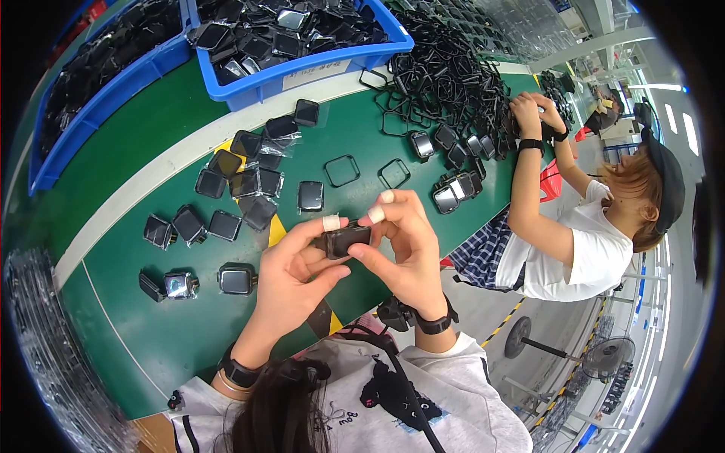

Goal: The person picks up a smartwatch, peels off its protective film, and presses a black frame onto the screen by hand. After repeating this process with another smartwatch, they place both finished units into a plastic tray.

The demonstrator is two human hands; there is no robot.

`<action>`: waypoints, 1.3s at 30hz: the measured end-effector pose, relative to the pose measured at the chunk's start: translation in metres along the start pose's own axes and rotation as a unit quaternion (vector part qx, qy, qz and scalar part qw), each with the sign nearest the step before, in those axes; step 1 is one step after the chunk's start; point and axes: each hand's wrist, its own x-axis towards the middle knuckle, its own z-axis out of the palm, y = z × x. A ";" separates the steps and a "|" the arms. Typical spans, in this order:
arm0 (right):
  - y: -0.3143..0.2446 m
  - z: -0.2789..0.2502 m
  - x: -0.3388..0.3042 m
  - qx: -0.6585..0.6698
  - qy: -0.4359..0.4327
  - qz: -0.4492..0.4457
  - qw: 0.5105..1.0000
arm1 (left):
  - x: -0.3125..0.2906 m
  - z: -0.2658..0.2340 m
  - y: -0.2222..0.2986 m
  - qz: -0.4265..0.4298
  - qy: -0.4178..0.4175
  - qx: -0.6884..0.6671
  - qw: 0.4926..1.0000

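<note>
Between both hands I hold a small dark square watch case point(347, 241), tilted toward me. My left hand point(296, 273) grips its left side with thumb and fingers, and one finger wears a white fingertip cover. My right hand point(408, 257) pinches the right side, thumb on the front and covered fingertips at the upper edge. Just beyond my hands lie a square watch case point(310, 196) and two thin black frames, one frame point(342, 171) left of the other frame point(394, 174). At left, a watch case with a glossy screen point(236, 278) lies near my left wrist.
Several plastic-wrapped watch cases point(225, 163) spread over the green table point(143, 332). A blue bin point(302, 64) of dark square parts stands at the back, with another blue bin point(98, 113) at left. Black frames point(445, 83) form a heap. A co-worker's hands point(532, 109) work at right.
</note>
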 end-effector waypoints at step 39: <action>-0.004 0.004 -0.019 0.074 -0.054 0.082 0.992 | 0.001 0.004 0.010 0.149 0.076 0.385 0.908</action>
